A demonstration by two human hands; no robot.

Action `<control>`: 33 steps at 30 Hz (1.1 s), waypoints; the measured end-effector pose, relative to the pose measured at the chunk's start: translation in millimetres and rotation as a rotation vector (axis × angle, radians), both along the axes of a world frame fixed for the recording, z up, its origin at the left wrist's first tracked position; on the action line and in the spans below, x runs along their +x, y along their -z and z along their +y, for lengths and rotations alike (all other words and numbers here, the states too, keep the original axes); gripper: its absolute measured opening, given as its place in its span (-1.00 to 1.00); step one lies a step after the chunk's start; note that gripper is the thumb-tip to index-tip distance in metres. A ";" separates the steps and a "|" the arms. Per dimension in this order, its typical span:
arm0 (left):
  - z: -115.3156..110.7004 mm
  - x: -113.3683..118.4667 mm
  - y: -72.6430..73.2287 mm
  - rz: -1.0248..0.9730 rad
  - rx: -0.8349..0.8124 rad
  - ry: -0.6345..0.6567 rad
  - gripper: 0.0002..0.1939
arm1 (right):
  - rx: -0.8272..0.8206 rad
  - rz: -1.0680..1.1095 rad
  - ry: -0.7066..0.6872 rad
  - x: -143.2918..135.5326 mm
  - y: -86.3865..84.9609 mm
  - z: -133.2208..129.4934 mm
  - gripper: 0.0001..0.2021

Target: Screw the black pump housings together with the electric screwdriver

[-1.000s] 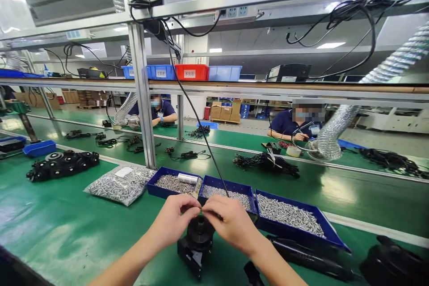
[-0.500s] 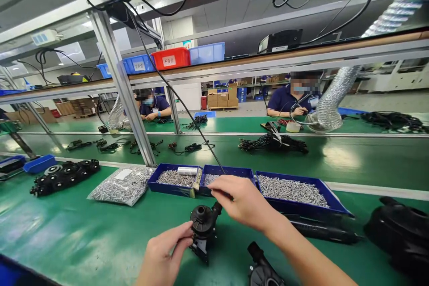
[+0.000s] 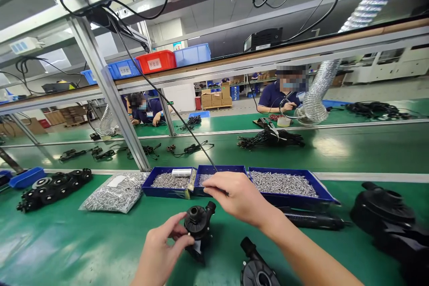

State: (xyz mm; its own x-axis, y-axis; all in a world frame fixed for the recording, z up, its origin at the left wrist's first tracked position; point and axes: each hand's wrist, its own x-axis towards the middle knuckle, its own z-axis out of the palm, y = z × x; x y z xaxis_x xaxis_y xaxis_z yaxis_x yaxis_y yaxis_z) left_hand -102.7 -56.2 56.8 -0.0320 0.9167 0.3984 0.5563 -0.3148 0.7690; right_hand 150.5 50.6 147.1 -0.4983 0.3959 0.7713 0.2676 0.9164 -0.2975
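Green bench (image 3: 83, 241) leaves passage before the bag (image 3: 114, 193); rightward, black housing (image 3: 197, 225) and blue trays (image 3: 164, 192) obstruct.

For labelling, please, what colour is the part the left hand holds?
The part is mostly black; head view.

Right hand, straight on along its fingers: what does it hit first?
Probably the leftmost blue parts bin, near its right end; the right hand points left toward it. Depth is unclear, so it might pass above or just in front.
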 end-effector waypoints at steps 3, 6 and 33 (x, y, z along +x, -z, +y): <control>10.7 -3.9 -2.1 -0.064 -0.059 -0.114 -0.56 | -0.022 -0.006 0.004 0.2 0.5 1.9 -0.92; 26.4 -3.0 -2.1 -0.200 -0.165 0.001 -0.39 | -0.072 -0.054 0.019 1.3 1.1 5.8 -0.93; 29.0 -42.2 -2.7 -0.406 -0.593 0.714 0.19 | -0.366 -0.646 -0.281 -16.3 11.9 -10.2 -0.84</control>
State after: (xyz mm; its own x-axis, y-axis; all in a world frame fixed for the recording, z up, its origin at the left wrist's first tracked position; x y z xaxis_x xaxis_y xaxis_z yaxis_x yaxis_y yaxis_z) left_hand -144.9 -27.2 59.6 0.5692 0.8209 -0.0461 0.0485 0.0225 0.9986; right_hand 134.2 40.4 135.3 -0.9216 0.3617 0.1407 0.2632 0.8490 -0.4581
